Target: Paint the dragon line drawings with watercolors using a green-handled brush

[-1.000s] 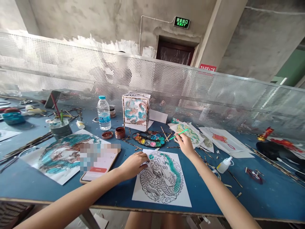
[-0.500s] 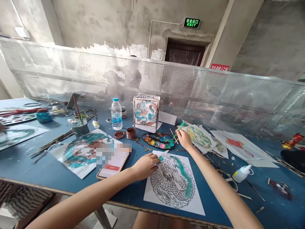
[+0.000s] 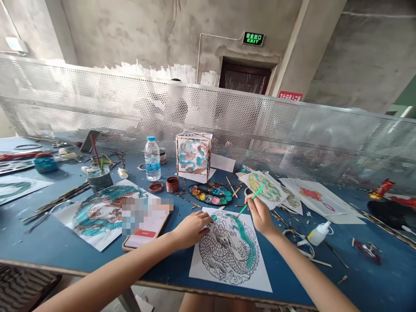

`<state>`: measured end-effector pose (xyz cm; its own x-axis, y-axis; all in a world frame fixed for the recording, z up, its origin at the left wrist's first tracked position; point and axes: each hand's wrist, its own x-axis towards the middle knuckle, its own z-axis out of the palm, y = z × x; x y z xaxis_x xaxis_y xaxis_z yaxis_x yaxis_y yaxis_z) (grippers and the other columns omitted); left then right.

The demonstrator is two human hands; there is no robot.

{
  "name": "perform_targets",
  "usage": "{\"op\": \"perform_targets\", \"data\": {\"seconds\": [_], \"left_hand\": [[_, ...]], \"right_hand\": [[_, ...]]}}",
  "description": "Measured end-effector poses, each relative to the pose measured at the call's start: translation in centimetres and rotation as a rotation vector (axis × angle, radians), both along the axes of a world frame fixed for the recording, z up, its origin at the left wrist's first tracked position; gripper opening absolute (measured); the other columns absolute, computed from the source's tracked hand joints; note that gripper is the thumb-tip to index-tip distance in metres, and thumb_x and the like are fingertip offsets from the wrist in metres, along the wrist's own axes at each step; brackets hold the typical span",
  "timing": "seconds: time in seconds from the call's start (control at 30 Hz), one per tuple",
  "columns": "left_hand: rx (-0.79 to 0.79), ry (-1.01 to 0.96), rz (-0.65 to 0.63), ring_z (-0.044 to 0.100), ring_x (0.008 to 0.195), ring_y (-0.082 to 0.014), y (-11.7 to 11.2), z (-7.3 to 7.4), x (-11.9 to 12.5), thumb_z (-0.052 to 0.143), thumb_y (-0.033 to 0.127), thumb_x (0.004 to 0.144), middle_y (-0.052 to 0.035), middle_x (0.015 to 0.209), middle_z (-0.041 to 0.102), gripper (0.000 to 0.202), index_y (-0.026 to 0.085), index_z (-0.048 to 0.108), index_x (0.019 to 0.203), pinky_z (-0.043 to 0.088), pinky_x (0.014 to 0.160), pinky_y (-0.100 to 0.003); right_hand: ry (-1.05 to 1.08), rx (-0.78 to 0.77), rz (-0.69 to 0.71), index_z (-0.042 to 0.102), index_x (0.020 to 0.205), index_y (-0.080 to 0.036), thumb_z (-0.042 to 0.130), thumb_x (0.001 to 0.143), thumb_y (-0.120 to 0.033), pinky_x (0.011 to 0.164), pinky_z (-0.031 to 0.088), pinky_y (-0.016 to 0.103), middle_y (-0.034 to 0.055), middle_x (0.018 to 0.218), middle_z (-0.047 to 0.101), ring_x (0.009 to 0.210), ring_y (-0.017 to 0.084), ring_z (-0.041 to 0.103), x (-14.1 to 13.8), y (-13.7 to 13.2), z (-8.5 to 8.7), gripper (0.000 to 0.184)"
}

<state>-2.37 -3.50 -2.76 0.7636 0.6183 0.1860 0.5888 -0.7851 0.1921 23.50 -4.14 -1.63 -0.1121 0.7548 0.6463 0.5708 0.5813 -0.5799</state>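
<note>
A dragon outline drawing (image 3: 227, 251) on white paper lies on the blue table (image 3: 65, 247), partly painted teal. My left hand (image 3: 191, 227) rests on the sheet's upper left corner, fingers curled loosely and pressing it down. My right hand (image 3: 260, 214) pinches a thin green paintbrush (image 3: 251, 200); its tip points down at the drawing's top edge. A paint palette (image 3: 211, 195) with many coloured wells sits just beyond the sheet.
A phone (image 3: 146, 227) lies on a large painted dragon sheet (image 3: 97, 212) at left. A water bottle (image 3: 152, 159), small paint jars (image 3: 172, 184), a painted paper lantern box (image 3: 193, 157), a brush cup (image 3: 99, 177), a glue bottle (image 3: 319, 233), more painted sheets (image 3: 312, 195). A perforated metal screen (image 3: 292, 138) backs the table.
My right hand has come back from the palette toward me, bringing the brush tip over the top of the dragon drawing. My left hand stays on the sheet.
</note>
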Motion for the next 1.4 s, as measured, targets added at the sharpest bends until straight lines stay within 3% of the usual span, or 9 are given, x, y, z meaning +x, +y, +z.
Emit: {"op": "perform_targets", "data": {"seconds": [0.17,0.33,0.63,1.0,1.2,1.4], "left_hand": [[-0.024,-0.003,0.008,0.052,0.098,-0.0215,0.0,0.3,0.1,0.046,0.023,0.086,-0.0061,0.103,0.060,0.024,0.018,0.056,0.107,0.042,0.086,-0.034],[-0.030,-0.002,0.024,0.052,0.099,-0.0213,0.0,0.5,0.2,0.047,0.023,0.086,-0.0060,0.104,0.060,0.023,0.018,0.056,0.107,0.041,0.088,-0.034],[-0.036,0.007,0.022,0.052,0.100,-0.0207,-0.1,0.6,0.2,0.046,0.024,0.087,-0.0059,0.105,0.060,0.024,0.019,0.056,0.108,0.041,0.090,-0.034],[-0.020,-0.030,-0.004,0.051,0.100,-0.0212,0.3,0.0,0.0,0.044,0.028,0.088,-0.0060,0.104,0.060,0.025,0.019,0.056,0.108,0.041,0.088,-0.035],[-0.027,-0.015,0.000,0.051,0.101,-0.0219,0.3,0.2,0.0,0.045,0.027,0.088,-0.0060,0.105,0.060,0.025,0.019,0.056,0.109,0.041,0.088,-0.035],[-0.037,-0.004,0.010,0.052,0.100,-0.0217,0.1,0.5,0.2,0.044,0.026,0.088,-0.0059,0.103,0.060,0.025,0.019,0.056,0.109,0.042,0.086,-0.034]], "right_hand": [[0.075,0.039,0.006,0.045,0.080,-0.021,0.027,0.094,-0.030,0.053,0.037,0.027,0.0008,0.066,0.047,0.054,0.014,0.044,-0.1,-1.5,-1.0,0.024],[-0.045,0.066,0.001,0.043,0.079,-0.021,0.030,0.093,-0.026,0.051,0.035,0.026,0.0009,0.067,0.047,0.053,0.012,0.043,0.2,-1.0,-1.0,0.021],[-0.041,0.019,0.066,0.042,0.080,-0.021,0.028,0.094,-0.025,0.053,0.037,0.025,0.0011,0.072,0.048,0.054,0.011,0.044,0.1,-0.8,-1.9,0.020],[-0.009,-0.069,0.056,0.043,0.080,-0.021,0.027,0.094,-0.032,0.051,0.037,0.026,0.0007,0.065,0.047,0.054,0.013,0.045,0.2,-0.9,-1.8,0.024],[-0.014,-0.030,-0.006,0.041,0.080,-0.021,0.027,0.094,-0.033,0.055,0.039,0.028,0.0022,0.070,0.049,0.056,0.014,0.047,0.7,-0.6,-1.4,0.023],[-0.036,-0.075,0.059,0.042,0.080,-0.022,0.027,0.094,-0.034,0.057,0.040,0.028,0.0030,0.073,0.050,0.060,0.015,0.050,0.7,-0.7,-1.5,0.024]]}}
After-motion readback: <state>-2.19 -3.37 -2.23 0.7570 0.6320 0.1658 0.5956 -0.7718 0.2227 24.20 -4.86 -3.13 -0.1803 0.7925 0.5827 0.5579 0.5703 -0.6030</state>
